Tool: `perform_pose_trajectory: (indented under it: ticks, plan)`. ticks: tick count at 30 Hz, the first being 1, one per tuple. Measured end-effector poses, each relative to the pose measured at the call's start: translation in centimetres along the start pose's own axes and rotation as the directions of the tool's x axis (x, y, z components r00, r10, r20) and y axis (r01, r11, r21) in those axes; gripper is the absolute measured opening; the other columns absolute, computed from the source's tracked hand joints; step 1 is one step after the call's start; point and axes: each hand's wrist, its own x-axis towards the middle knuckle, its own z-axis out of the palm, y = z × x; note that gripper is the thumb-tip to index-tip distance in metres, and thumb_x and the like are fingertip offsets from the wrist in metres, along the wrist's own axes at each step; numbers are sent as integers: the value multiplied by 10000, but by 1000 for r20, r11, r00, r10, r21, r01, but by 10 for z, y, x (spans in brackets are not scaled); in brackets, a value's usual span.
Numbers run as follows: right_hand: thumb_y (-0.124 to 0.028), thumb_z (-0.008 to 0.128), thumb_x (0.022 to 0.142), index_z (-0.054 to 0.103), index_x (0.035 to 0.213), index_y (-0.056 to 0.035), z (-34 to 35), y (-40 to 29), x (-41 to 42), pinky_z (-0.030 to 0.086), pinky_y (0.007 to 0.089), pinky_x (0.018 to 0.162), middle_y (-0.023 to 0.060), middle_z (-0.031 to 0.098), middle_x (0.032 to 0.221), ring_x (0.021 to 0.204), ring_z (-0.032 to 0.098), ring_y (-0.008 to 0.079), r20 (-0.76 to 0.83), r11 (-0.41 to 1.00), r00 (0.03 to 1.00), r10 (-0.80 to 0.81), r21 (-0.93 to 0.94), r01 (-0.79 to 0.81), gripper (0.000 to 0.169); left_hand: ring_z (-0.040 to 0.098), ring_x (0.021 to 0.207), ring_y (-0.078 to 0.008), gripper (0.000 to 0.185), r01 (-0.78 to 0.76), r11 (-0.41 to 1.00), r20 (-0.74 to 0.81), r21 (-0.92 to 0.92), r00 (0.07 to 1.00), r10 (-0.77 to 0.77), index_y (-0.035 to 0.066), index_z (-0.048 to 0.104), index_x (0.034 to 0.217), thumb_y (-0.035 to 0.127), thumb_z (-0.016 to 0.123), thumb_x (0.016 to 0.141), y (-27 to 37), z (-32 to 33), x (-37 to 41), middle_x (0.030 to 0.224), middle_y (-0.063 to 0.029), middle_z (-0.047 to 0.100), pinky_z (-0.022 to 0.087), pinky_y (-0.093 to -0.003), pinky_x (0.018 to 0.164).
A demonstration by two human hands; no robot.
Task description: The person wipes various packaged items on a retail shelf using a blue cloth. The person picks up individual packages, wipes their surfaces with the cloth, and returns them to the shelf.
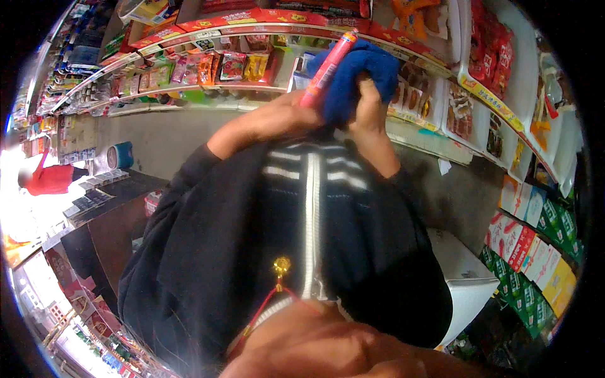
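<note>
My left hand (302, 113) is closed round the lower end of a sausage in a pink-red plastic wrapper (328, 68), which points up and away at a slant. In my right hand (369, 105) is a bunched dark blue cloth (352, 71), pressed close along the sausage's right side. Both hands are held together in front of my chest, before the snack shelves. The fingers of both hands are partly hidden by the cloth and by blur.
Ahead, a shelf (189, 90) carries packaged snacks, with red display boxes (217, 19) above. White bins (491, 101) of packets curve round to the right. Stacked cartons (524, 250) and a white cabinet (468, 288) stand lower right. A person in red (49, 179) is at far left.
</note>
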Motion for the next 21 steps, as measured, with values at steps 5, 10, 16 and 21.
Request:
perform_pose_trajectory:
  ticks: [5, 10, 16, 21]
  plan:
    - [-372, 457, 873, 545, 1103, -83, -20, 10, 10, 431, 395, 922, 83, 580, 1099, 1018, 552, 239, 111, 946, 970, 214, 224, -234, 379, 446, 597, -62, 278, 39, 965, -5, -260, 999, -42, 84, 541, 1015, 158, 615, 758, -18, -5, 0, 749, 27, 505, 349, -199, 520]
    - [-505, 360, 867, 401, 1286, -27, -33, -20, 22, 292, 496, 1031, 165, 431, 1307, 1202, 404, 353, 508, 692, 856, 97, 584, -425, 637, 394, 545, -59, 433, -47, 885, 13, -464, 998, 60, 11, 473, 1147, 71, 584, 733, -18, -6, -8, 813, -17, 516, 264, -169, 409]
    - [-146, 537, 842, 512, 1153, -20, -23, -15, 16, 402, 396, 933, 129, 523, 1175, 1051, 517, 255, 377, 1000, 926, 25, -17, -20, 337, 355, 529, -50, 246, -101, 959, -50, -263, 995, 91, 56, 497, 995, 116, 562, 766, -27, -7, -4, 713, 19, 446, 258, -184, 415]
    - [61, 542, 785, 581, 1000, -15, -3, -15, 21, 450, 303, 833, 66, 591, 997, 897, 570, 174, 446, 766, 835, -324, -395, 508, 231, 386, 555, -50, 233, -197, 979, -124, -43, 974, 190, 80, 503, 1001, 158, 569, 792, -18, 0, -7, 700, 42, 438, 306, -194, 463]
